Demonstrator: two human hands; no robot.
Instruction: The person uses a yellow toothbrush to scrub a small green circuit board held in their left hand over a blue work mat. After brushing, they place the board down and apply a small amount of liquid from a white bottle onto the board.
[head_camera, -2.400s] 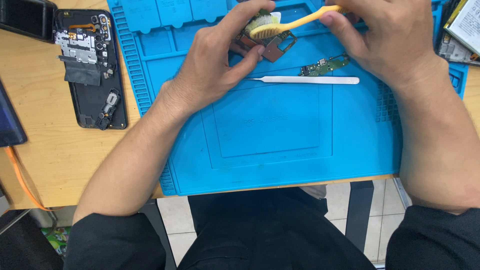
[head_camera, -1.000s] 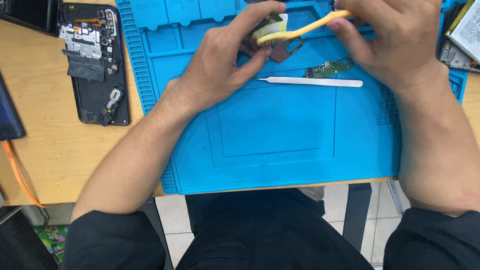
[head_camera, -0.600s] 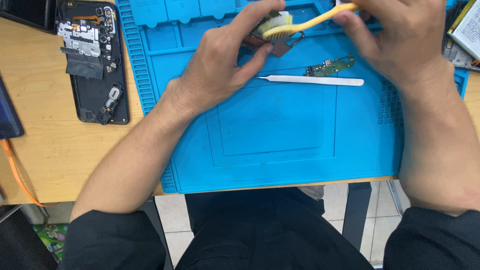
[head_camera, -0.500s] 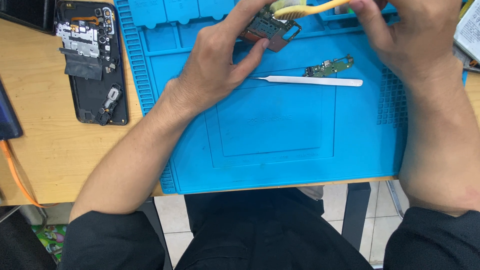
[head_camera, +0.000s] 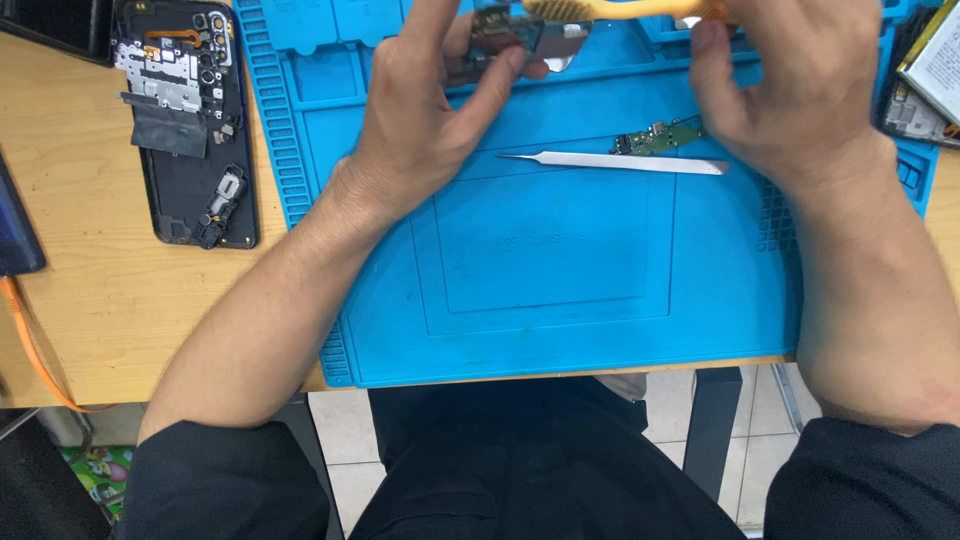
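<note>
Circuit board: twelve o'clock, above the blue mat; I judge it light, fragile, best pinched by edges.
Left hand: I pinch the board.
Right hand: clenched on yellow brush.
Tweezers: centre, untouched.

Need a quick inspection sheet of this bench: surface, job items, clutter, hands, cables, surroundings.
Surface: blue work mat on a wooden table.
Job's things: small circuit board, yellow brush over it.
Clutter: tweezers and small green board on the mat; opened phone left of it.
Grippers: left hand pinches the circuit board; right hand holds the brush.
Cables: orange cable at the table's left edge.
Surroundings: tiled floor below.
</note>
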